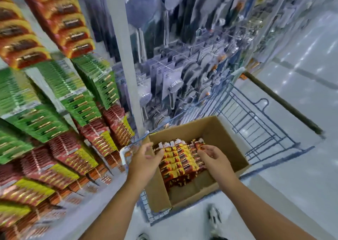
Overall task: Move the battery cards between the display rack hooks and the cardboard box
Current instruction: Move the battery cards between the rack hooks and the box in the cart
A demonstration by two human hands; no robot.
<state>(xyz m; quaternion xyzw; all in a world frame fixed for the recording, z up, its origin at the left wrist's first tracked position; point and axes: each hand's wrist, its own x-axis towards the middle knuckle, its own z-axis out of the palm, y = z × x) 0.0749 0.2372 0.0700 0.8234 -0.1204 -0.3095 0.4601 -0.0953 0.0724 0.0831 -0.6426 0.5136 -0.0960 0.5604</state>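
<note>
An open cardboard box (226,139) sits in a blue wire cart. Inside it stands a packed stack of red and yellow battery cards (178,159). My left hand (146,159) hovers at the stack's left side with loosely curled fingers, holding nothing that I can see. On the stack's right side my right hand (214,156) has its fingertips against the cards' upper right corner. The display rack (54,102) on the left carries rows of red, green and yellow battery cards on hooks. The whole view is motion-blurred.
The blue wire cart (259,122) extends to the right of the box, with a dark handle bar (285,104). Packaged shower heads (175,86) hang behind the box. A shiny white floor lies to the right; a shoe (214,217) shows below.
</note>
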